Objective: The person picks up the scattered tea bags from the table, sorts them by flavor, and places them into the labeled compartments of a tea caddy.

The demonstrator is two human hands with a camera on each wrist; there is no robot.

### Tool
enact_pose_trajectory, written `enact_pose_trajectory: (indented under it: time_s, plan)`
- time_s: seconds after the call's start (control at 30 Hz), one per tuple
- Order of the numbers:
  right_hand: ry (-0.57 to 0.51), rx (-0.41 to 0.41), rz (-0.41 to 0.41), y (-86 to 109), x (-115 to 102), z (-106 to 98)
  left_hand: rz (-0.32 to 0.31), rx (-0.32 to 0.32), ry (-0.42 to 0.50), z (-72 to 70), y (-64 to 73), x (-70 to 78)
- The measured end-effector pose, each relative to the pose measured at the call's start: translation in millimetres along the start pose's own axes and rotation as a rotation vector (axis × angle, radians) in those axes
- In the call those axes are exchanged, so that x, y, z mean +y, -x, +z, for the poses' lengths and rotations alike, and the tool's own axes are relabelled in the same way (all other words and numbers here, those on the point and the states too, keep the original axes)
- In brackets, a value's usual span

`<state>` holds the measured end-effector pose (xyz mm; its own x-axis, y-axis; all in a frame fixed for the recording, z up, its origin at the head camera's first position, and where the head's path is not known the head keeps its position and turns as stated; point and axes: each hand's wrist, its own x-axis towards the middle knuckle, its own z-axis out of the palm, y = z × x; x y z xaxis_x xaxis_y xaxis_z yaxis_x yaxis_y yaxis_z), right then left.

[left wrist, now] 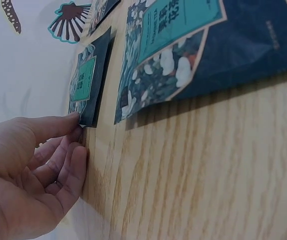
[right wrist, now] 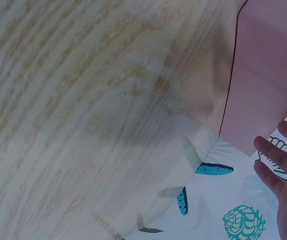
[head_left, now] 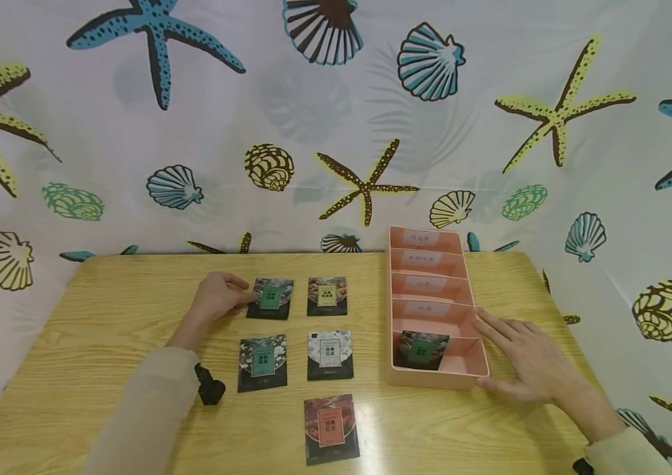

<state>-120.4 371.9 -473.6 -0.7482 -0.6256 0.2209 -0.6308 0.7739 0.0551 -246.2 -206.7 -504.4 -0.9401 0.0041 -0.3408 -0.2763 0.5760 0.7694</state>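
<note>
At the back left of the group, my left hand (head_left: 220, 297) pinches the left edge of a dark tea packet with a green label (head_left: 270, 298). In the left wrist view the thumb lies on a corner of that packet (left wrist: 87, 80), with the fingers bent at its edge. My right hand (head_left: 529, 361) rests against the right side of a pink divided box (head_left: 437, 380), fingers extended. Another green-labelled tea packet (head_left: 424, 351) leans in the box's front compartment. The right wrist view shows the box's outer wall (right wrist: 266, 70) by the fingers.
Four other packets lie on the wooden table (head_left: 134, 297): yellow-labelled (head_left: 327, 296), white (head_left: 329, 355), teal-labelled jasmine (head_left: 262, 363) and red (head_left: 331, 429). White labels mark the box's rear compartments. A patterned cloth (head_left: 223, 125) hangs behind.
</note>
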Motion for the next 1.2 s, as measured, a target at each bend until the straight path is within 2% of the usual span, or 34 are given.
enact_pose_trajectory:
  time_s: [0.27, 0.43, 0.7, 1.03, 1.2]
  plan:
    - [0.003, -0.016, 0.013, -0.8, -1.2, -0.7, 0.027, 0.008, -0.024, 3.3, 5.1, 7.5]
    - [0.0, -0.02, 0.02, -1.9, -2.2, -0.9, 0.047, -0.008, -0.009, 1.5, 2.0, 4.7]
    - [0.009, -0.011, 0.018, -2.9, -2.3, -0.4, 0.01, -0.03, 0.104, -5.5, -2.6, -2.1]
    - [0.001, -0.001, 0.008, -3.3, -1.7, 0.1, -0.008, -0.053, 0.201, -9.2, 3.7, -2.1]
    - [0.001, -0.005, 0.01, -1.5, -1.4, 0.9, 0.014, -0.052, 0.236, -7.4, 8.6, 3.5]
